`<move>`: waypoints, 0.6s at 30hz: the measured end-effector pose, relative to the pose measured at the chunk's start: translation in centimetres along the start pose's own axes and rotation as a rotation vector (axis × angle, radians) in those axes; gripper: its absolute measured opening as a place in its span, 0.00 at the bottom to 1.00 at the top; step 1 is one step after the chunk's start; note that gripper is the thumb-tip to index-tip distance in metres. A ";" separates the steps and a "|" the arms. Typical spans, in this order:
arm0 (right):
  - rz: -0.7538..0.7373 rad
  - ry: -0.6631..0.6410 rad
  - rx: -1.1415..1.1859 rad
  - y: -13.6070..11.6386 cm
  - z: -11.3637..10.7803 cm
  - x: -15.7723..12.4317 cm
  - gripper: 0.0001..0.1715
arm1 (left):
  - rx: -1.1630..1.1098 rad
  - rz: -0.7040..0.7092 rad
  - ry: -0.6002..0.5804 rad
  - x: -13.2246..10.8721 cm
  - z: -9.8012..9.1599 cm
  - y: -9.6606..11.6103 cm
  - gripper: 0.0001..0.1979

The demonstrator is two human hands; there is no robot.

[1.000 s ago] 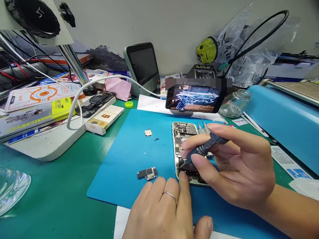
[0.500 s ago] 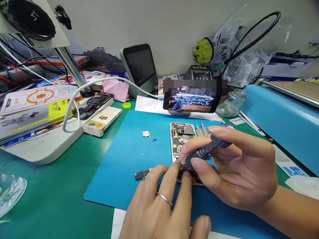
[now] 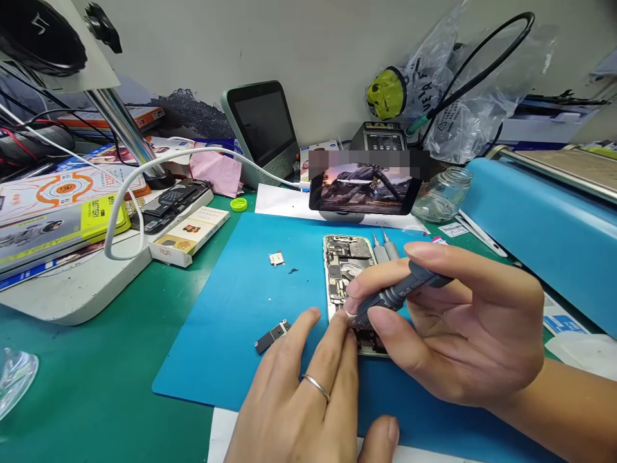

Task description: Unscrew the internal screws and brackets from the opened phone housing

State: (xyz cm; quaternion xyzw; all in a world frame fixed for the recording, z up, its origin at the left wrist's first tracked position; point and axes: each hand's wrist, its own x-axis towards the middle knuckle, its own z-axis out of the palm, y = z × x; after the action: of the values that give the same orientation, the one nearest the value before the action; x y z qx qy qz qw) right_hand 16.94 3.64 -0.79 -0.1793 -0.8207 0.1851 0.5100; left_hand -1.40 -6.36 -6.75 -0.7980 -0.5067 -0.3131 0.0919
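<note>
Opened white-rimmed phone (image 3: pixel 334 272), circuit parts (image 3: pixel 359 247) inside, under the fingertips.
Right hand (image 3: pixel 477 321) fingers clamp a slim dark-grey screwdriver (image 3: pixel 393 294); left hand (image 3: pixel 299 402) has two together by its tip. Clear glass jar (image 3: pixel 450 195) beyond them, contents unclear.

Here we have a matt screwdriver (image 3: pixel 396 294), smooth mat (image 3: pixel 226 308), shiny metal ring (image 3: pixel 317 387), and clear, glossy glass jar (image 3: pixel 450 193)!
</note>
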 end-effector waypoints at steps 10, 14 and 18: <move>0.018 0.063 0.006 0.2 0.1 -0.1 0.49 | -0.006 -0.006 0.022 0.0 0.5 0.0 0.26; -0.007 0.058 0.004 0.4 0.0 -0.1 0.51 | 0.027 0.058 0.017 -0.1 0.3 -0.6 0.23; 0.027 0.060 0.036 0.5 -0.1 -0.1 0.52 | 0.080 0.156 -0.061 -0.3 0.1 -1.6 0.26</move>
State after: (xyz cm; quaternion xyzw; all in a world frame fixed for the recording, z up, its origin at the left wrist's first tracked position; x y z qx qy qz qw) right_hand 17.14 4.00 -1.05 -0.1865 -0.7991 0.2013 0.5349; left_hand -2.82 -5.86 -7.25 -0.8399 -0.4575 -0.2602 0.1324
